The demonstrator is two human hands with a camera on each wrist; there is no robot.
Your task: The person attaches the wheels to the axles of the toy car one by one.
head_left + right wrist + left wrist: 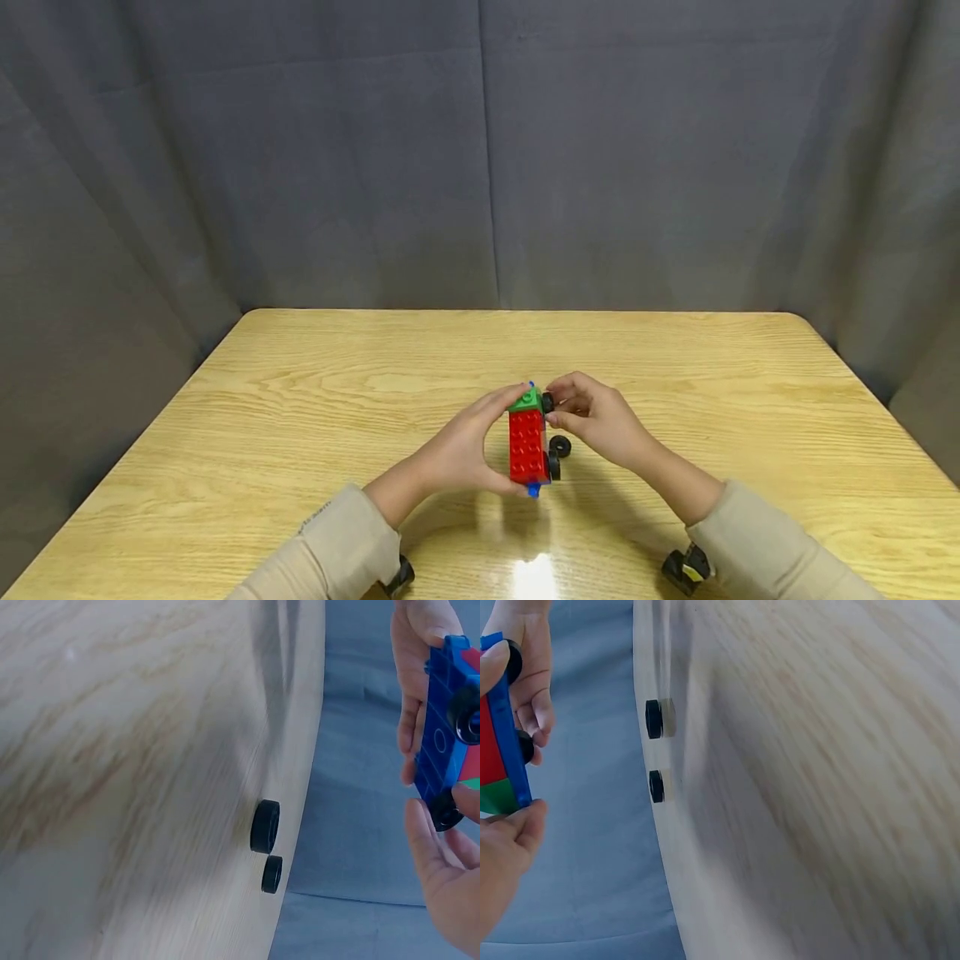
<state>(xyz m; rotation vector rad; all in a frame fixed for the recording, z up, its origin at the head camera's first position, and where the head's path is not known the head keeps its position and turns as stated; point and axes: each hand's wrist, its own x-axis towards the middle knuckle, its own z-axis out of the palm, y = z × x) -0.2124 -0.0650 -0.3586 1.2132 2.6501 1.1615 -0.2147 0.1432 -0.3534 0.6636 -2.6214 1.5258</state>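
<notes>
A toy car (526,446) of building bricks has a red studded brick, a green brick (525,398) at its far end and a blue base (441,742). My left hand (468,446) holds it above the table by its two ends, fingers at the green end and thumb at the near end. At the green end, my right hand (600,417) pinches a small black wheel (446,810) against the base's side. Another black wheel (466,714) sits on the same side at the near end. The car's other side is hidden in the head view.
Two loose black wheels, a larger one (265,826) and a smaller one (272,874), stand on the wooden table (337,367) under the car. Grey curtains (360,167) hang behind the table and at its sides. Dark wrist cameras (684,571) show below both sleeves.
</notes>
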